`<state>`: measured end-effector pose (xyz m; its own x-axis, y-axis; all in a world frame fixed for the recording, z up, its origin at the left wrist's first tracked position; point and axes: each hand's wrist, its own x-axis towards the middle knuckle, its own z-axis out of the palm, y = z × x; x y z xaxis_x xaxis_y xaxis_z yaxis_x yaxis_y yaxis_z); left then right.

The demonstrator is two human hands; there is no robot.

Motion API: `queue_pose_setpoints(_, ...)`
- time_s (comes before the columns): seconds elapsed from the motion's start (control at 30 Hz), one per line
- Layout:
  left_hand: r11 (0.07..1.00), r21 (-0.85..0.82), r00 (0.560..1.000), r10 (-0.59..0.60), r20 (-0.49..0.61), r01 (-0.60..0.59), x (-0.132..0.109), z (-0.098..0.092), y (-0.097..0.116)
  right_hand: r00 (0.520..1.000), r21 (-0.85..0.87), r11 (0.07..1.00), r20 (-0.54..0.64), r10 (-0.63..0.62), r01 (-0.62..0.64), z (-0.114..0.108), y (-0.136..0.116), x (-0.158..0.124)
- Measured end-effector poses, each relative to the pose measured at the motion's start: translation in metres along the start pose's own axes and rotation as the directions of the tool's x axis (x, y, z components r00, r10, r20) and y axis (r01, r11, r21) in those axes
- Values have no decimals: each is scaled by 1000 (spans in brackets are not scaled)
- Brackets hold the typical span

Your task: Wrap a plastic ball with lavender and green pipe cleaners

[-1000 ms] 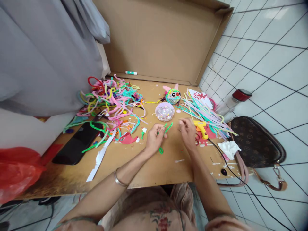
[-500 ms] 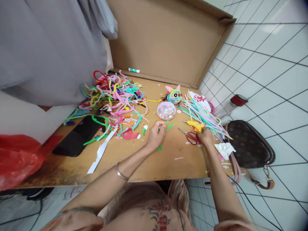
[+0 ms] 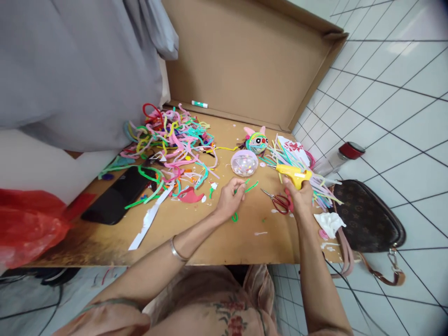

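Observation:
My left hand [image 3: 231, 199] pinches a green pipe cleaner [image 3: 234, 217], whose curled end hangs below my fingers over the table. Another green piece [image 3: 252, 187] shows just right of my fingertips; whether it joins the held one I cannot tell. A yellow hot glue gun [image 3: 293, 174] is gripped in my right hand [image 3: 301, 196], its nozzle pointing left and a clear glue stick out its back. Beneath it lie red-handled scissors [image 3: 280, 203]. Just beyond my left hand stands a clear plastic bowl [image 3: 244, 164] with small colourful bits. Behind it sits a round striped figure with pink ears [image 3: 256, 141].
Tangled pipe cleaners [image 3: 175, 140] heap at the left beside a black phone [image 3: 117, 196]. Straight pipe cleaners [image 3: 318, 186] lie at the right, near a brown handbag [image 3: 367, 217] and a red-lidded bottle [image 3: 345, 156]. A cardboard panel [image 3: 238, 60] stands behind.
My right hand has lifted the glue gun off the table above the scissors. The left hand keeps its pinch on the green pipe cleaner. The view has shifted slightly.

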<state>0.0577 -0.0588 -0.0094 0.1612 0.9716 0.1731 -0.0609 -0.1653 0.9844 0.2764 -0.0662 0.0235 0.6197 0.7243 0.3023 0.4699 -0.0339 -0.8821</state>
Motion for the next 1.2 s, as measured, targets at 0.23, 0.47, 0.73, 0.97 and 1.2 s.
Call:
queue_pose_setpoints(0.23,1000,10,999,16,-49,-15,4,-3,0,1000,109,994,0,-24,24,51,-19,-15)
queue_pose_setpoints(0.47,1000,-14,997,5,-73,-6,4,-3,-2,995,-19,998,81,-58,59,49,-2,-24)
queue_pose_setpoints(0.73,996,-84,998,7,-68,-13,1,-2,-5,994,-41,996,77,-71,74,48,-3,-26)
queue_pose_setpoints(0.97,994,-107,998,-4,-66,-3,2,-1,-3,995,-28,999,95,-22,25,46,-10,-28)
queue_pose_setpoints(1.2,994,-110,997,-12,-70,4,2,-1,-3,994,-31,999,109,-33,36,48,-6,-28)
